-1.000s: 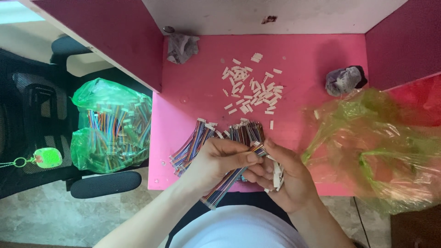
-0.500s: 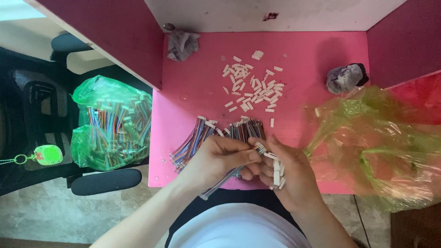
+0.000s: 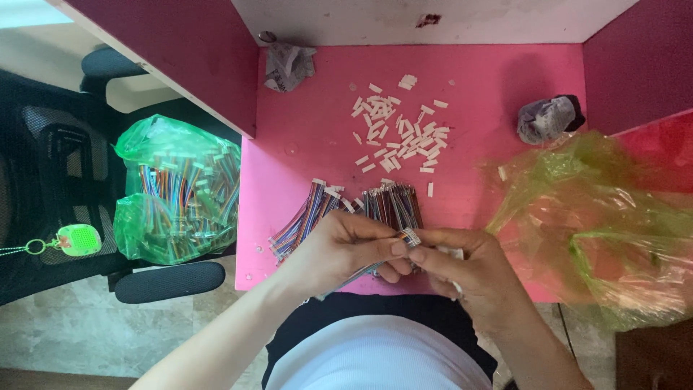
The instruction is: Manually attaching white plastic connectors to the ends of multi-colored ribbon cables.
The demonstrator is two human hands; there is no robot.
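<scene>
Left hand (image 3: 339, 253) and right hand (image 3: 462, 271) meet at the near edge of the pink surface (image 3: 491, 130), both grips clamped together on one wire bundle (image 3: 410, 237) with a white plug, just before the wire pile (image 3: 346, 209), loose white plugs (image 3: 401, 130) beyond it.

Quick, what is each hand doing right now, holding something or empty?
Left hand: closed on a flat multicoloured ribbon of thin wires.
Right hand: fingers pinch the small white plastic connector at the ribbon's end.
</scene>
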